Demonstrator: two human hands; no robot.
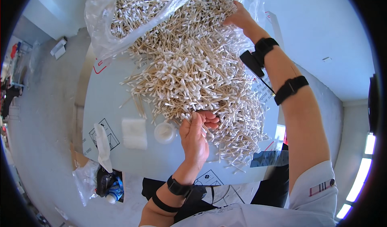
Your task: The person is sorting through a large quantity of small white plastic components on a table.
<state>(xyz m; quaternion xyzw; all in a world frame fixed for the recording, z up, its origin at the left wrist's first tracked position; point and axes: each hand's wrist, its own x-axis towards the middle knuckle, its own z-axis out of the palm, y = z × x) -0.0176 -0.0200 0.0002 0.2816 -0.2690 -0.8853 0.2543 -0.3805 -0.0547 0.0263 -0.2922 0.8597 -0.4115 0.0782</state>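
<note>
Left hand (195, 136), one: raised over the near edge of the heap, palm turned up, fingers (209, 120) curled narrowly around a small bunch of cotton swabs; two dark bands sit on its wrist and forearm.

Right hand (240, 17), one: reaching to the far side of the heap, fingers buried among the swabs, so their grip cannot be told; two dark bands on this arm as well.

Cotton swabs (193, 65), one large heap, far too many to count: wooden sticks with white tips, spread across the middle of the counter (105, 102), some spilling out of the bag.

Clear plastic bag (121, 13), one: open, at the far left of the heap, still partly filled with swabs.

Round white container (165, 132), one: just beside the left hand, near the heap's edge.

White square pad (134, 133), one: left of the container.

Small plastic bags (90, 174), two or so, at the counter's near left corner.
</note>
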